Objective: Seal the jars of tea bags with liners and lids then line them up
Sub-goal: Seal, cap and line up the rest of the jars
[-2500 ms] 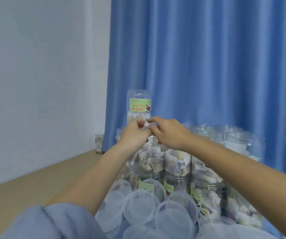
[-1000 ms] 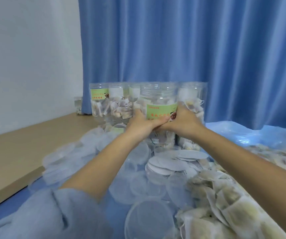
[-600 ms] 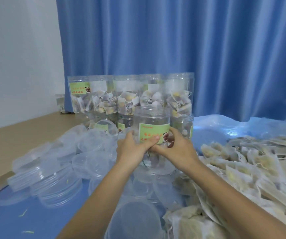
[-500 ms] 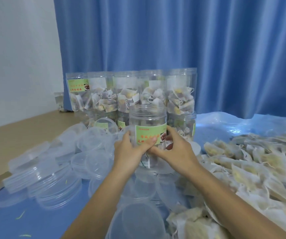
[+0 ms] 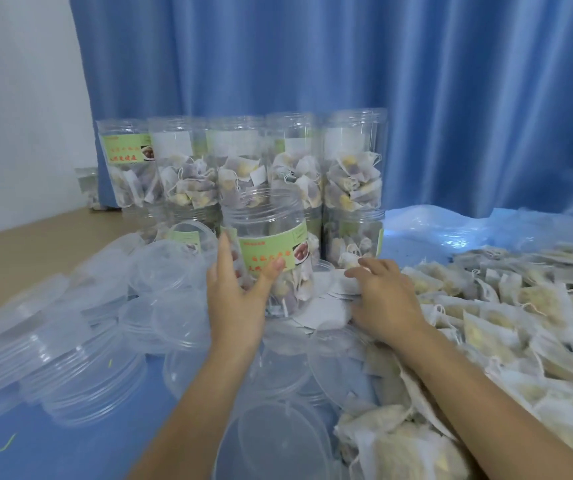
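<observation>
Left hand [image 5: 235,299]: fingers curled round the near side of one open jar [image 5: 269,251], thumb on its green label, gripping it upright. Right hand [image 5: 383,299]: fingers loosely bent and slightly apart, resting on a small heap of white round liners [image 5: 326,306] just right of the jar; whether they pinch a liner cannot be told. The jar stands on the blue surface [image 5: 53,445], holds tea bags in its lower half and bears no lid. Directly behind the jar, five capped jars [image 5: 243,161] form an upper row on a partly hidden lower row. Left of the jar, many clear lids [image 5: 81,372], uncountable. Right of the jar, a heap of loose tea bags [image 5: 520,323].
</observation>
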